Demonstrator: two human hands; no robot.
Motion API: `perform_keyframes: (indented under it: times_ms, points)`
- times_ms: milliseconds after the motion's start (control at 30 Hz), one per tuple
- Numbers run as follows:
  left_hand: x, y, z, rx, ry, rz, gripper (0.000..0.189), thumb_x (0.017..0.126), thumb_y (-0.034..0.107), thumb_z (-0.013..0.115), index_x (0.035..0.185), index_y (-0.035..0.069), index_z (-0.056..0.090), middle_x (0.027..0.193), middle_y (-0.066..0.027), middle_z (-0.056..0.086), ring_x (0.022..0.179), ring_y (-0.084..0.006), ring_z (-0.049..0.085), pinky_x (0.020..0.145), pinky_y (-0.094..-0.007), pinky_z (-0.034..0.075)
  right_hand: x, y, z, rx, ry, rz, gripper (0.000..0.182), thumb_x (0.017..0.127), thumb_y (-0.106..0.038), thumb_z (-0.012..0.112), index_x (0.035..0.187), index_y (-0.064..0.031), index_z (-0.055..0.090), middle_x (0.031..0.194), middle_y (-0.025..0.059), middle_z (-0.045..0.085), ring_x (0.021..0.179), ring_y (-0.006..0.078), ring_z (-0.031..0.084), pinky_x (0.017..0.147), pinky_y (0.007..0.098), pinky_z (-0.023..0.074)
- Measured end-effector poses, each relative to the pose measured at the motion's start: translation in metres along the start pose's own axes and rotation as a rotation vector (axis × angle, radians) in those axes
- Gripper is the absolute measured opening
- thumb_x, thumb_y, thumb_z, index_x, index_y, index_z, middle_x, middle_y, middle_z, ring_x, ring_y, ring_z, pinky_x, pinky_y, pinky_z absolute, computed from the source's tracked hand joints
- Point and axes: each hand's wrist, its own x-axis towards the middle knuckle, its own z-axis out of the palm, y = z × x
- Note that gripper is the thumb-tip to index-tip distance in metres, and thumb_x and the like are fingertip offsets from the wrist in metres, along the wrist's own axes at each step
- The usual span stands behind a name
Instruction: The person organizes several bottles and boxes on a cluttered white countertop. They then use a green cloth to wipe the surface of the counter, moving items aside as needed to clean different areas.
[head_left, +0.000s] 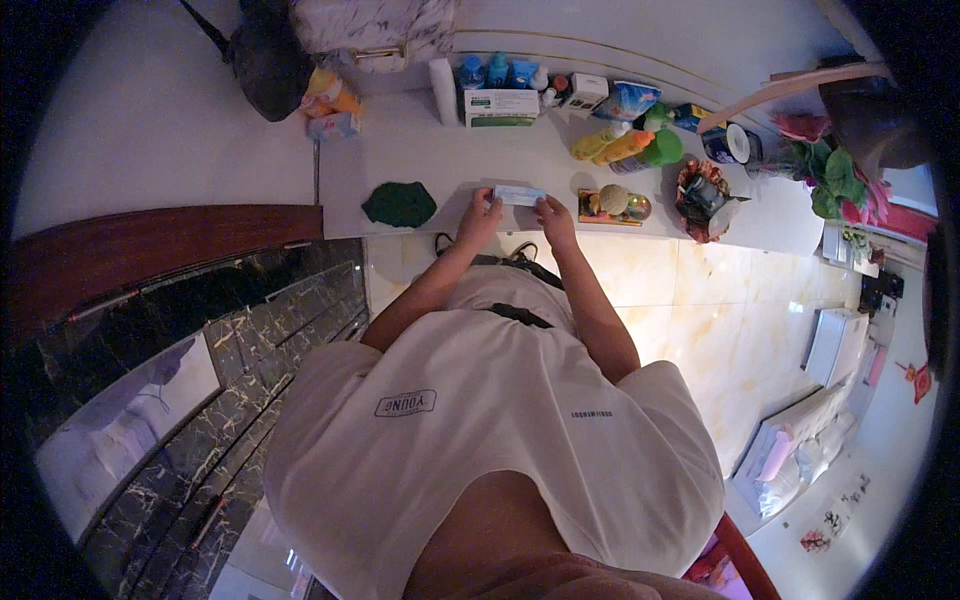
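Both of my hands hold a small light-blue and white box (520, 196) by its two ends, just above the front part of a white counter (405, 157). My left hand (482, 215) grips the box's left end, and my right hand (553, 215) its right end. A dark green cloth-like item (400, 205) lies on the counter to the left of my hands. To their right is a small tray (592, 214) bearing a round beige ball (613, 199) and a shiny rounded item (639, 207).
Bottles, packets and a white and green box (501, 109) line the counter's back. Yellow and green bottles (660, 149) lie at the right back. Farther right stand a reddish basket-like holder (684, 191) and pink flowers (847, 199). A dark bag (268, 67) hangs at the upper left.
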Motion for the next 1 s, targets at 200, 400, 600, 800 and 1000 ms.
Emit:
perform_keyframes:
  times_ms: [200, 400, 600, 800, 1000]
  points:
    - [0.001, 0.001, 0.004, -0.043, 0.08, 0.04, 0.034, 0.093, 0.025, 0.061, 0.113, 0.001, 0.048, 0.1, -0.0138, 0.061, 0.075, -0.0212, 0.066, 0.069, -0.0352, 0.052, 0.001, -0.004, -0.006, -0.005, -0.102, -0.027, 0.049, 0.094, -0.036, 0.058, 0.127, -0.0003, 0.056, 0.097, 0.0075, 0.067, 0.086, 0.0142, 0.062, 0.074, 0.029, 0.0486]
    - [0.009, -0.011, -0.003, 0.031, 0.063, 0.033, 0.03, 0.09, 0.024, 0.065, 0.105, 0.0, 0.055, 0.096, -0.0133, 0.063, 0.077, -0.0212, 0.065, 0.07, -0.034, 0.052, -0.003, -0.012, -0.012, -0.037, -0.115, -0.037, 0.049, 0.093, -0.038, 0.059, 0.126, -0.0013, 0.058, 0.097, 0.0085, 0.068, 0.088, 0.016, 0.063, 0.076, 0.0307, 0.0504]
    - [0.006, -0.003, -0.007, 0.077, 0.056, 0.069, 0.03, 0.089, 0.024, 0.066, 0.102, 0.0, 0.056, 0.093, -0.0123, 0.064, 0.073, -0.0208, 0.065, 0.069, -0.0337, 0.052, -0.002, -0.017, -0.018, -0.016, -0.18, 0.013, 0.05, 0.093, -0.038, 0.059, 0.127, -0.0018, 0.058, 0.101, 0.0095, 0.067, 0.094, 0.018, 0.064, 0.078, 0.0322, 0.0512]
    - [0.003, 0.006, -0.013, 0.098, 0.048, 0.11, 0.03, 0.088, 0.026, 0.067, 0.102, 0.001, 0.056, 0.092, -0.0105, 0.065, 0.07, -0.0201, 0.065, 0.066, -0.0337, 0.051, -0.011, -0.018, -0.005, 0.095, -0.065, 0.012, 0.049, 0.093, -0.035, 0.059, 0.125, 0.0023, 0.058, 0.091, 0.0059, 0.065, 0.08, 0.0129, 0.057, 0.069, 0.028, 0.0469]
    - [0.009, -0.008, -0.014, 0.03, -0.014, 0.11, 0.037, 0.088, 0.03, 0.067, 0.109, 0.003, 0.056, 0.095, -0.0097, 0.065, 0.071, -0.0197, 0.064, 0.067, -0.0332, 0.051, -0.009, -0.019, -0.001, -0.308, 0.051, -0.096, 0.05, 0.094, -0.032, 0.057, 0.13, 0.0018, 0.053, 0.105, 0.0153, 0.066, 0.096, 0.0205, 0.064, 0.081, 0.0325, 0.0502]
